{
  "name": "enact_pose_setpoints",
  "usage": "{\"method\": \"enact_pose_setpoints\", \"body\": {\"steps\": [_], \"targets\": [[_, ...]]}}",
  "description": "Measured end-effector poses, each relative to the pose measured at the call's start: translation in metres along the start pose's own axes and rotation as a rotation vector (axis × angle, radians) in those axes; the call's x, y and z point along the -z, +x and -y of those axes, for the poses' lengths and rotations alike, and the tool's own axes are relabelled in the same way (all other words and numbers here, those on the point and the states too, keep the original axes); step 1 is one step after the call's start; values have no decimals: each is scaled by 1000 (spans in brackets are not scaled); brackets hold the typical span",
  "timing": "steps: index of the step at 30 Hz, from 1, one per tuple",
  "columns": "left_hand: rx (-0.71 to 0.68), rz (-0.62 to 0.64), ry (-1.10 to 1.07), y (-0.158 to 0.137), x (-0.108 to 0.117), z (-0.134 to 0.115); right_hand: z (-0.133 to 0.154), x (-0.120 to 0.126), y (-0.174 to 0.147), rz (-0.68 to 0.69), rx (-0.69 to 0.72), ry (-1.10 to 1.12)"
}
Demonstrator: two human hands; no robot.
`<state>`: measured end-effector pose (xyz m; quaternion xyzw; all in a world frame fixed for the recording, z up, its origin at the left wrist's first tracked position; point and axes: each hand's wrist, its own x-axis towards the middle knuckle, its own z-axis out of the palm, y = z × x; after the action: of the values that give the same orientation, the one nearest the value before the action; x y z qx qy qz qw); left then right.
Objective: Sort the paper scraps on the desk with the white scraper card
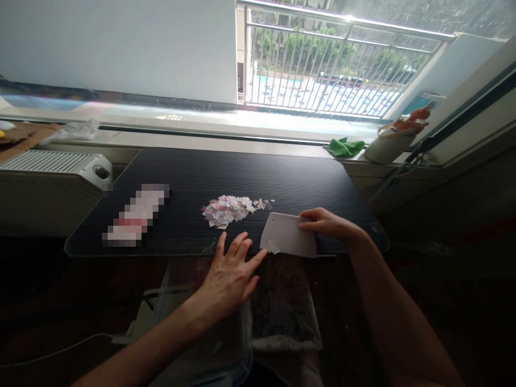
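Note:
My right hand (324, 223) grips the right edge of a flat white scraper (289, 232), thumb and fingers closed on it. The scraper has a small hole at its upper left corner and lies at the front edge of the dark table (242, 169). A few paper scraps (272, 247) rest on its lower left part. My left hand (234, 269) is spread, fingers apart, with the index fingertip at the scraper's left corner beside those scraps. Beyond my left fingers lies a pile of small cut paper pieces (228, 209), mostly white with some pink.
A blurred-out pale item (137, 215) lies on the table's left side. Below the front edge stands a clear plastic bin (237, 355). At the back right are a green cloth (344, 147) and a pale container (389, 146) on the sill. A white radiator (52, 164) stands left.

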<state>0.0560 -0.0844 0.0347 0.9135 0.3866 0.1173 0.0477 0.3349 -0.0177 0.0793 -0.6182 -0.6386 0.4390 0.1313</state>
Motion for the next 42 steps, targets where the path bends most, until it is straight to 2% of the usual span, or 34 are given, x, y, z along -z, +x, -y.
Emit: {"method": "enact_pose_setpoints", "body": {"steps": [5,10,14,15,17,19,21,26,29,34,39,42], "targets": [[-48,19,-58,-7,9,-6,1,-7,-24,52,17,25],[-35,33,-105,-24,18,-5,0,-21,-64,-94,35,-26],[16,-15,-109,-34,17,1,4,-26,-88,-161,72,-42],[35,-29,-114,-36,17,2,6,-27,-91,-191,82,-45],[76,-57,-124,-39,17,3,13,-28,-91,-337,97,-23],[122,-79,-129,-42,17,5,20,-32,-84,-521,110,31],[174,-98,-123,-45,17,8,27,-40,-69,-631,153,60],[272,-129,-100,-53,16,19,43,-62,-27,-623,279,-78],[291,-135,-98,-57,17,27,51,-73,-17,-613,308,-188],[322,-154,-99,-57,18,33,57,-83,-30,-531,333,-193],[333,-142,-123,-52,19,33,57,-84,-41,-580,286,-118],[336,-132,-122,-50,21,33,56,-84,-42,-559,266,-109]]}}
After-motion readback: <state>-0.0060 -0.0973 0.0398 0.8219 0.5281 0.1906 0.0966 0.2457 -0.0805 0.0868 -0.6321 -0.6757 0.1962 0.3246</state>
